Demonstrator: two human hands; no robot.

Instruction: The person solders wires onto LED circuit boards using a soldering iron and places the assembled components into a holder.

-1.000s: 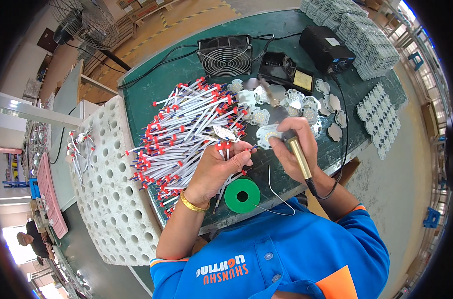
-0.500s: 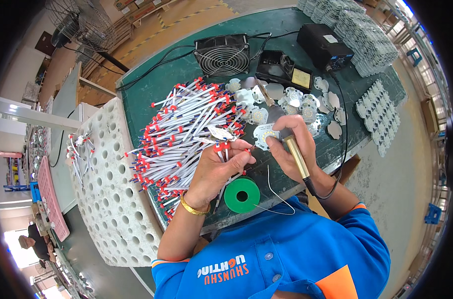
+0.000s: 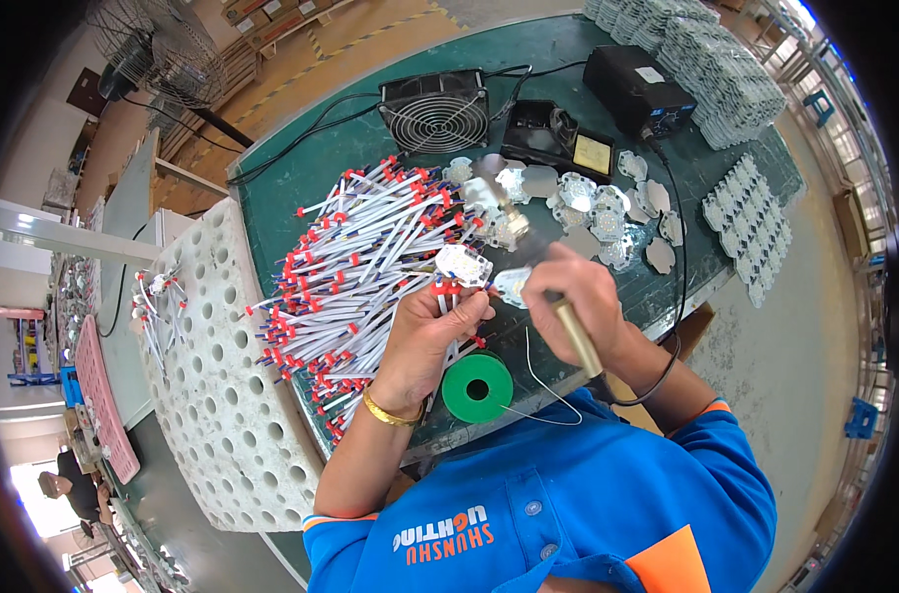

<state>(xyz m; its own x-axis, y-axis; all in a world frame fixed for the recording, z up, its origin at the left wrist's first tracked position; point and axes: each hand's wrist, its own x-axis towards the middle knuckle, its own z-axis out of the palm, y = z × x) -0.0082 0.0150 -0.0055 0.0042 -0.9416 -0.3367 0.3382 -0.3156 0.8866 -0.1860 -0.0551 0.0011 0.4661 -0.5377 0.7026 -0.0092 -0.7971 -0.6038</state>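
Note:
My left hand (image 3: pixel 434 326) is pinched around white wire leads with red collars, close to the right edge of the big pile of leads (image 3: pixel 370 262). A pale LED board (image 3: pixel 463 265) sits at the top of the held leads; whether it is joined to them I cannot tell. In my right hand (image 3: pixel 586 296) is a soldering iron (image 3: pixel 578 336) with a brass-coloured handle, its front end blurred and pointing up-left over loose boards. A second LED board (image 3: pixel 513 286) is at the right hand's fingertips, beside the left fingers. A green solder spool (image 3: pixel 477 387) lies below the hands, its wire curling right.
Loose LED boards (image 3: pixel 596 206) lie beyond my right hand. Behind them stand a small fan (image 3: pixel 435 111), an iron stand with yellow sponge (image 3: pixel 593 155) and a black soldering station (image 3: pixel 639 84). Stacked board panels (image 3: pixel 716 64) fill the far right corner. A holed white foam block (image 3: pixel 217 376) stands left.
The LED board over my left hand has turned and now shows its lit-looking face. My right hand has rotated, swinging the iron, and its board has shifted slightly down.

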